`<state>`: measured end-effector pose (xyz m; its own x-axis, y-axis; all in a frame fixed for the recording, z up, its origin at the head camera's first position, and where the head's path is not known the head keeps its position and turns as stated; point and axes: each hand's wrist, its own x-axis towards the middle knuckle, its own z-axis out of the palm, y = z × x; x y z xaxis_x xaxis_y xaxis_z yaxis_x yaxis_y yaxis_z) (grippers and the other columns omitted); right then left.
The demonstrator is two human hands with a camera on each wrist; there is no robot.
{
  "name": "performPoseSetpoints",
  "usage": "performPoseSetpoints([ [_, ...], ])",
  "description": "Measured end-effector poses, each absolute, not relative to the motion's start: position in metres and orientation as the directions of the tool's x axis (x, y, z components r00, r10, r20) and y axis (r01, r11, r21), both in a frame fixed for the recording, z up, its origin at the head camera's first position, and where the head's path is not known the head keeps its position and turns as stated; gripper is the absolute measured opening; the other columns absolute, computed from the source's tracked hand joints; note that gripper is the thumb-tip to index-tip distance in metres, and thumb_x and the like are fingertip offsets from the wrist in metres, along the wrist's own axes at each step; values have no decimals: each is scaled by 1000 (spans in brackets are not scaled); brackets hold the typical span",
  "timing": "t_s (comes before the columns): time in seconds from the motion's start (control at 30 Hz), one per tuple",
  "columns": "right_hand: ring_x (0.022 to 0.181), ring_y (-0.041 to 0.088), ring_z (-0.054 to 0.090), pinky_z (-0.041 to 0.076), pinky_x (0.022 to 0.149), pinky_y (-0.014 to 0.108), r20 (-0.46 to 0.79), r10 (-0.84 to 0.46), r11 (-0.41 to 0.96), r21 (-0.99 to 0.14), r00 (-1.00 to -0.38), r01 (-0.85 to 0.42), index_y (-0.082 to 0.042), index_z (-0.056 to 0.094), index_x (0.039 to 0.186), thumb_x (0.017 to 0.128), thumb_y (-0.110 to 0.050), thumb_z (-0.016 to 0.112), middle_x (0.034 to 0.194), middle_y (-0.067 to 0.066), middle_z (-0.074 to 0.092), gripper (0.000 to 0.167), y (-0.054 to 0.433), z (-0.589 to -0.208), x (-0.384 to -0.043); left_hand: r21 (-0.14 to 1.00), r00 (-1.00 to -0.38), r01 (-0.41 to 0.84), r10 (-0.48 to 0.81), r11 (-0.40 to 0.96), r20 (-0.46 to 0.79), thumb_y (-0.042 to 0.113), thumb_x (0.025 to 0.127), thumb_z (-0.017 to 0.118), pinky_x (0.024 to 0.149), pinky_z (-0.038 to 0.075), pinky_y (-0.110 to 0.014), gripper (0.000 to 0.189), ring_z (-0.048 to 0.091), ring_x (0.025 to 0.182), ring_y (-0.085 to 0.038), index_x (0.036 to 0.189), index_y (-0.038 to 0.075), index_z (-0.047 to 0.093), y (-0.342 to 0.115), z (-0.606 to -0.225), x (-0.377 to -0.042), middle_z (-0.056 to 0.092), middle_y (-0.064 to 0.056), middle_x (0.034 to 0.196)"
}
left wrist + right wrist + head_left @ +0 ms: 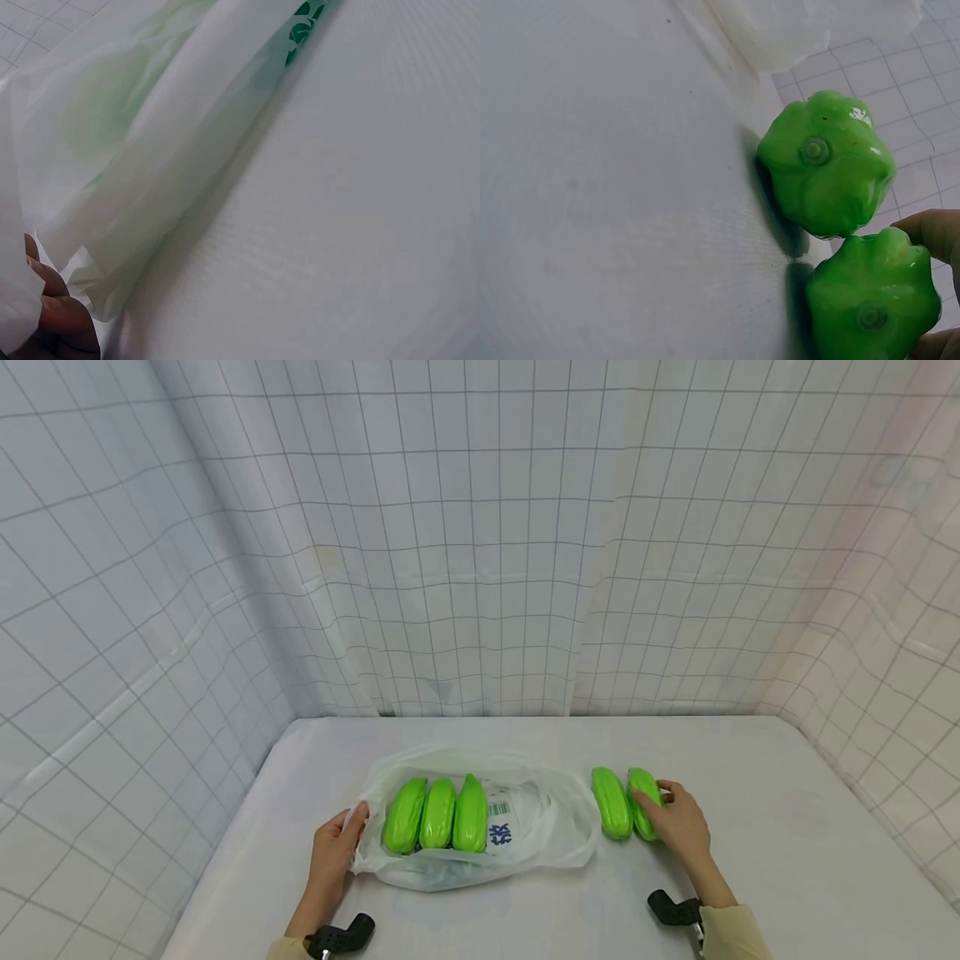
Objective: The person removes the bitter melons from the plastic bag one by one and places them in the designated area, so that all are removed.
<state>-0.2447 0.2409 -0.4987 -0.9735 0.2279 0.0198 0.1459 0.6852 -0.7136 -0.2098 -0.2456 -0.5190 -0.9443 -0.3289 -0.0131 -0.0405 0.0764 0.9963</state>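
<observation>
My left hand (335, 849) pinches the left edge of a white translucent plastic bag (420, 878). Laid on its side, the bag gapes toward the head camera. Three glossy green, ridged, long model vegetables (438, 814) lie side by side in its left part. Just right of the bag lie two more such vegetables, a nearer one (611, 803) and an outer one (642, 802). Thumb and fingers of my right hand (678, 823) grip the outer one. In the right wrist view, the held green vegetable (874, 296) shows a lobed end with a small round nub.
Everything rests on a white table (780, 827). Grid-patterned white curtains (480, 568) rise behind it and at both sides. Printed characters and a barcode (498, 808) appear in the bag's middle. Black devices (341, 935) are strapped to both wrists.
</observation>
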Motion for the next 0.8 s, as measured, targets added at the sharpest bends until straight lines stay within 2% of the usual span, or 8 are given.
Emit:
performPoseSetpoints([
  [0.8,105,46,51,41,82,55,46,209,700,-704,-977,116,10,40,134,91,-55,53,119,34,51,79,240,-501,-242,996,-945,-42,-327,79,-14,44,91,60,51,41,-24,42,49,58,-13,90,3,65,-245,-519,-209,49,0,61],
])
